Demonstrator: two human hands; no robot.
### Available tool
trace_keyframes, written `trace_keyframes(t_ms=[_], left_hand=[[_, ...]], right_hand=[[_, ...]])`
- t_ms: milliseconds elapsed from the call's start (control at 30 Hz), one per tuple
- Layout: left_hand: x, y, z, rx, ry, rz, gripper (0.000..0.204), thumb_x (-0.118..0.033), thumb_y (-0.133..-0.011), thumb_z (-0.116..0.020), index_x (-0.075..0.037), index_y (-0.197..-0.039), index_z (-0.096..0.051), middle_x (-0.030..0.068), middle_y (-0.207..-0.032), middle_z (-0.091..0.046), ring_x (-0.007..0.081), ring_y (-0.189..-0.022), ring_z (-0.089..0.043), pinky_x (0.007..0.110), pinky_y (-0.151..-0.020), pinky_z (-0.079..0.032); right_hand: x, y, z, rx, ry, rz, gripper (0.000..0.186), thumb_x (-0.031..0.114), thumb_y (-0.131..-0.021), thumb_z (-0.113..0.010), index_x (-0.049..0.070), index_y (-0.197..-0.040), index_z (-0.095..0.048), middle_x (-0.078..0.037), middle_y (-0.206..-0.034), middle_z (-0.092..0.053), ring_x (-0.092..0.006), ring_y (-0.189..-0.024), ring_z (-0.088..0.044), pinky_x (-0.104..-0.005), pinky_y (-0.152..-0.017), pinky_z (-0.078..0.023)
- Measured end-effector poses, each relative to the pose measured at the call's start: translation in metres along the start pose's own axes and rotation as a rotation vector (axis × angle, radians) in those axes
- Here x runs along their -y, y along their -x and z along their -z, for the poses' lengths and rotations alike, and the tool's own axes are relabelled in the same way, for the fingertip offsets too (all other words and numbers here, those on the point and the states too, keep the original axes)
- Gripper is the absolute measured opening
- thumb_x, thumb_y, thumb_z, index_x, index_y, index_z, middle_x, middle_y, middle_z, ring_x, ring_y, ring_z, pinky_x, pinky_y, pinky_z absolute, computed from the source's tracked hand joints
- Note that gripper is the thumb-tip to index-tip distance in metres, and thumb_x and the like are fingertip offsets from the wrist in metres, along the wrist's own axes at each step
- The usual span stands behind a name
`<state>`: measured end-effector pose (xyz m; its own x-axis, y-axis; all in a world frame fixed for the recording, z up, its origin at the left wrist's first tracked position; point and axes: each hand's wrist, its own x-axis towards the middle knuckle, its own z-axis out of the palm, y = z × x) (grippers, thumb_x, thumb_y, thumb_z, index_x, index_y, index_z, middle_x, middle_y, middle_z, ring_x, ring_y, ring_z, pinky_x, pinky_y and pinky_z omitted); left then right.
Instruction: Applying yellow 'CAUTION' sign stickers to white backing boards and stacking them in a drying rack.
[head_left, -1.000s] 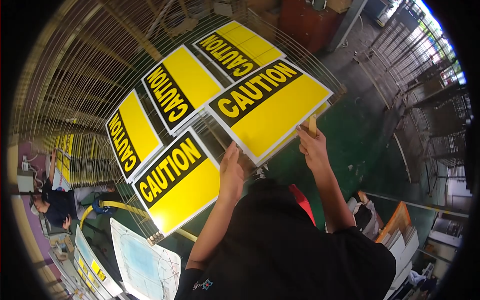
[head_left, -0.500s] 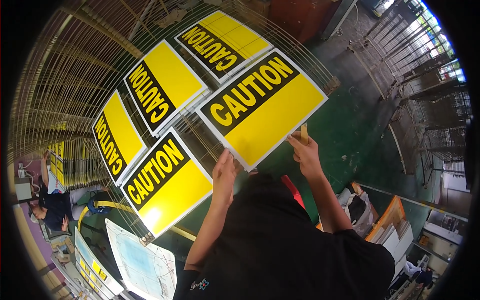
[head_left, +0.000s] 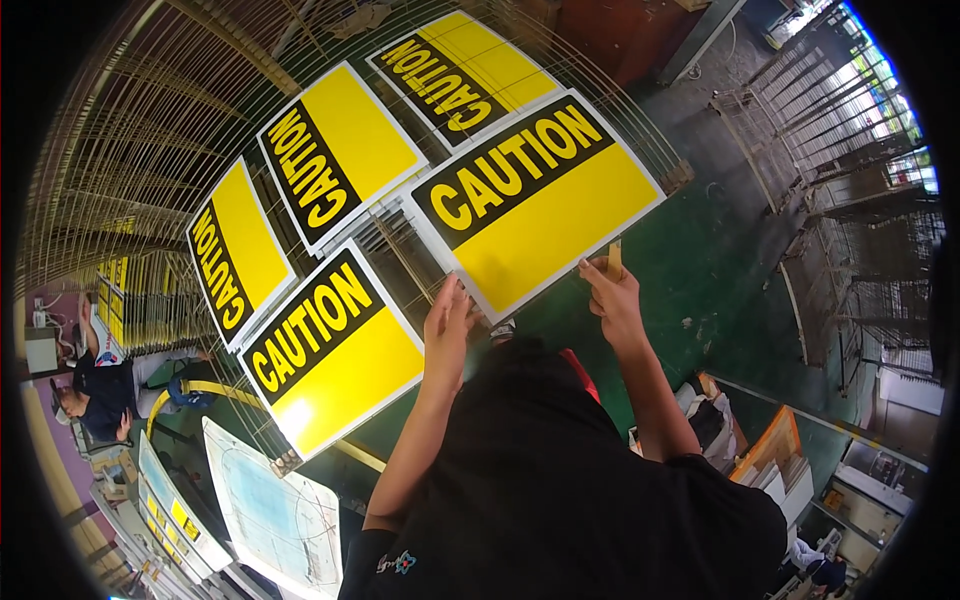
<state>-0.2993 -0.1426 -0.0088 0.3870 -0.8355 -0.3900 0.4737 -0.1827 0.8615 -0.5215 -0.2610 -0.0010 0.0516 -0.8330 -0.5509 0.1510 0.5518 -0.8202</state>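
While the yellow-black sheet [head_left: 560,225] is sitting slightly higher, right of frame center, than before, the right hand [head_left: 616,302] is clamping a tan strip [head_left: 614,257], touching the sheet's lower edge; left hand [head_left: 448,325] is touching its lower-left side, grip unclear; forearms [head_left: 662,405] are angling upward.

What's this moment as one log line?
left hand: at edge of yellow-black sign; right hand: at adjoining edge, holding tan strip; wire rack: four more signs

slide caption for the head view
Left hand and right hand at edges of a yellow sign over a wire rack bearing four similar signs.
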Motion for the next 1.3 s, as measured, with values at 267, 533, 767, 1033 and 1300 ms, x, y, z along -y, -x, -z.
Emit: trace_keyframes(t_ms=[267,533,767,1033,1300], left_hand=[[-0.010,0.004,-0.004,0.025,-0.040,0.038,0.053,-0.023,-0.104,-0.049,0.002,-0.149,-0.033,0.0198,-0.154,-0.032,0.0278,-0.135,-0.042,0.039,-0.104,-0.042],[-0.013,0.010,-0.007,0.038,-0.032,0.051,0.055,-0.025,-0.104,-0.049,0.001,-0.149,-0.032,0.0243,-0.155,-0.028,0.0325,-0.136,-0.040,0.040,-0.107,-0.041],[-0.014,0.011,-0.001,0.047,0.031,0.054,0.055,-0.024,-0.103,-0.051,0.000,-0.150,-0.032,0.0239,-0.153,-0.031,0.0331,-0.137,-0.041,0.039,-0.107,-0.042],[-0.035,0.043,0.035,0.092,-0.045,-0.028,0.051,-0.023,-0.104,-0.049,-0.002,-0.148,-0.036,0.0161,-0.151,-0.039,0.0266,-0.132,-0.049,0.035,-0.106,-0.043],[-0.053,0.128,0.134,-0.229,0.057,-0.212,0.049,-0.028,-0.105,-0.048,-0.001,-0.145,-0.041,0.0142,-0.140,-0.052,0.0222,-0.122,-0.057,0.032,-0.097,-0.046]], right_hand=[[-0.002,0.000,-0.002,0.004,-0.031,0.003,0.016,0.015,-0.088,-0.075,0.010,-0.088,-0.059,0.004,-0.075,-0.057,0.0005,-0.045,-0.032,-0.0200,-0.040,-0.020],[-0.002,0.002,0.002,0.000,-0.009,-0.003,0.016,0.017,-0.091,-0.071,0.011,-0.090,-0.057,0.007,-0.070,-0.048,0.0009,-0.044,-0.030,-0.0197,-0.039,-0.021],[0.000,0.007,0.005,-0.206,-0.130,0.061,0.031,0.039,-0.097,-0.061,0.012,-0.085,-0.052,0.007,-0.063,-0.035,-0.0018,-0.044,-0.028,-0.0216,-0.040,-0.021],[0.025,-0.001,-0.038,-0.361,0.113,0.517,0.034,0.041,-0.100,-0.056,0.010,-0.086,-0.053,0.007,-0.061,-0.035,-0.0006,-0.048,-0.026,-0.0232,-0.043,-0.015],[-0.006,0.053,-0.169,0.084,0.180,0.719,0.028,0.034,-0.103,-0.051,0.008,-0.092,-0.054,0.008,-0.066,-0.035,0.0003,-0.053,-0.028,-0.0197,-0.047,-0.020]])
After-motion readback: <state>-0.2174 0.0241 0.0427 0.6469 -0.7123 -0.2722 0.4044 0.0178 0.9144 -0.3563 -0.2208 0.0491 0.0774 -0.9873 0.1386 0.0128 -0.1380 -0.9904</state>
